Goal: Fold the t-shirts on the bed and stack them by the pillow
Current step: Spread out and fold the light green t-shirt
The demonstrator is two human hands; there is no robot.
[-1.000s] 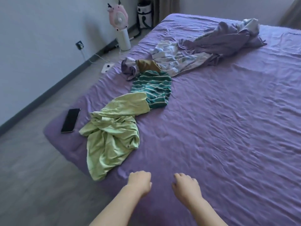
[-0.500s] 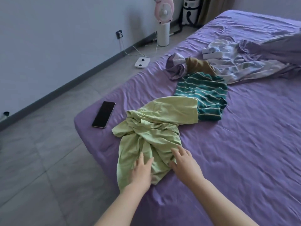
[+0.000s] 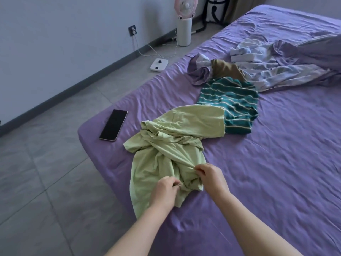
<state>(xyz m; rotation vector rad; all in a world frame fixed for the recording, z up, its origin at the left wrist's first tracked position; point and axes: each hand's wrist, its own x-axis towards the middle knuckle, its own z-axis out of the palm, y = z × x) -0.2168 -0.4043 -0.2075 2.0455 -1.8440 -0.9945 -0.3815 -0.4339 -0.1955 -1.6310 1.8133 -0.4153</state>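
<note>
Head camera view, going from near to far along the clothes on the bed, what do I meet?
left hand and right hand pinching the light green t-shirt → teal striped t-shirt → brown garment → pale crumpled bedding.

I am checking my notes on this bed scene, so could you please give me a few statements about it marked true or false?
1. Both hands pinch the green shirt. True: left hand, right hand.
2. The phone lies on the floor. False: it lies on the bed, near its corner.
3. The striped shirt is partly under the green shirt. True.
4. The green shirt is neatly folded. False: it is crumpled.
5. The fan stands on the bed. False: it stands on the floor.
</note>
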